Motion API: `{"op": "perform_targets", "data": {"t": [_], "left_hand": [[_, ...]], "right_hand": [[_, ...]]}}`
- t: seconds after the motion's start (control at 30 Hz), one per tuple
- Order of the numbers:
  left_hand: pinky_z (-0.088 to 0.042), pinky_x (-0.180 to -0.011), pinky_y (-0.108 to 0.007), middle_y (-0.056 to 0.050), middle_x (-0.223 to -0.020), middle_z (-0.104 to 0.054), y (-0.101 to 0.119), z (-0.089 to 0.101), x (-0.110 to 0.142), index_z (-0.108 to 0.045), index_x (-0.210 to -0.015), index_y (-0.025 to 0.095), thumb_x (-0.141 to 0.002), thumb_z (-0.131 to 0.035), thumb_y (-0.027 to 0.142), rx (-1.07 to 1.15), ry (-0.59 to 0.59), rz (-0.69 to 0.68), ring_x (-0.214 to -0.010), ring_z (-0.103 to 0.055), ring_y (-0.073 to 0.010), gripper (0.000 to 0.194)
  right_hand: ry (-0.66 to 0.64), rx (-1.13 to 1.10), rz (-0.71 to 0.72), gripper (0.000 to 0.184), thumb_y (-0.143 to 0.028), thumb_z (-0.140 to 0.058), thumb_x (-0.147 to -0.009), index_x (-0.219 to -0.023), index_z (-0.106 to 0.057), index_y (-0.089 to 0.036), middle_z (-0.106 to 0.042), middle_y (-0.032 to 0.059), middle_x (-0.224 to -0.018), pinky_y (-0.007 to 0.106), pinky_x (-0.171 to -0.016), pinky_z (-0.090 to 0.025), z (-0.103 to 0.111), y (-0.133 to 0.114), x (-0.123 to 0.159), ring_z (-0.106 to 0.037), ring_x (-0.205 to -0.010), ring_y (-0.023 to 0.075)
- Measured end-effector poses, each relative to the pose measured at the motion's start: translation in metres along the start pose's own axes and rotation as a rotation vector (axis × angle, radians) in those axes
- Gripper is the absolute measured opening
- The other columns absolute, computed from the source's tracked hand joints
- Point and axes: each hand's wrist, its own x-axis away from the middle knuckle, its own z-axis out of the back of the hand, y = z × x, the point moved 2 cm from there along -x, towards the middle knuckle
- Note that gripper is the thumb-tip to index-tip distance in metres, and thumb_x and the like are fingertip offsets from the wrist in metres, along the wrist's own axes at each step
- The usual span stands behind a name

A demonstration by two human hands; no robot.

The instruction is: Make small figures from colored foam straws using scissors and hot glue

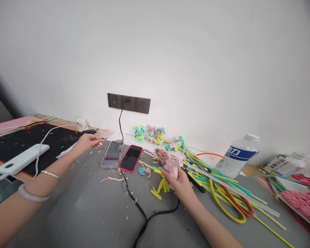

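My right hand point(183, 182) is wrapped around the handle of a small pink hot glue gun point(173, 164). The gun points to the left, its nozzle end covered in brownish residue, and a long clear glue stick point(258, 201) extends from its back. Cut yellow pipe cleaner pieces point(163, 186) lie just left of this hand. Over the left part of the mat, my left hand point(91, 140) is raised with its fingertips pinched together; whatever is between them is too small to make out. Nearest to it is a phone point(113, 154) lying flat.
A second phone with a pink case point(131, 157) lies mid-mat. Small pipe cleaner figures point(152, 133) stand by the wall. Long pipe cleaners point(224, 189), yellow-handled scissors point(214, 199) and a bottle point(236, 155) are at right. A black cord point(142, 213) crosses the front; a white power strip point(23, 158) lies left.
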Motion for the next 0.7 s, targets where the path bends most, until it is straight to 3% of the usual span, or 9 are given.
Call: {"op": "perform_targets", "data": {"t": [0.17,0.27,0.5,0.7], "left_hand": [[-0.061,-0.077,-0.036,-0.008,-0.081,-0.079,0.008,-0.003,0.004,-0.077,-0.090,0.015,-0.063,-0.075,0.058,0.099,-0.022,0.011,-0.081,-0.074,-0.0256,0.051],[-0.061,-0.082,-0.038,-0.008,-0.088,-0.079,0.009,-0.003,0.006,-0.076,-0.095,0.016,-0.058,-0.079,0.057,0.123,-0.046,0.005,-0.089,-0.074,-0.0277,0.056],[-0.060,-0.078,-0.034,-0.004,-0.073,-0.074,0.000,0.002,0.010,-0.070,-0.076,0.018,-0.054,-0.079,0.060,0.053,-0.086,0.010,-0.078,-0.071,-0.0222,0.048],[-0.056,-0.065,-0.031,-0.006,-0.080,-0.075,-0.007,0.016,0.011,-0.072,-0.069,0.019,-0.054,-0.075,0.056,-0.148,-0.134,0.063,-0.073,-0.067,-0.0242,0.040]], "right_hand": [[-0.008,0.007,-0.002,0.053,-0.061,-0.077,-0.064,-0.090,-0.067,-0.015,-0.050,-0.0036,-0.052,0.026,-0.048,-0.032,0.001,-0.002,0.001,-0.040,-0.049,0.0134],[-0.005,0.007,0.004,0.051,-0.061,-0.077,-0.064,-0.087,-0.067,-0.016,-0.050,-0.0034,-0.052,0.026,-0.048,-0.033,0.001,-0.002,0.001,-0.042,-0.049,0.0137],[-0.053,0.056,-0.023,0.051,-0.062,-0.075,-0.065,-0.087,-0.066,-0.016,-0.049,-0.0038,-0.053,0.026,-0.048,-0.031,0.002,-0.001,-0.002,-0.041,-0.049,0.0137],[-0.066,0.072,-0.008,0.054,-0.063,-0.074,-0.064,-0.088,-0.066,-0.016,-0.050,-0.0031,-0.055,0.026,-0.047,-0.033,0.003,0.000,-0.005,-0.042,-0.049,0.0138]]}}
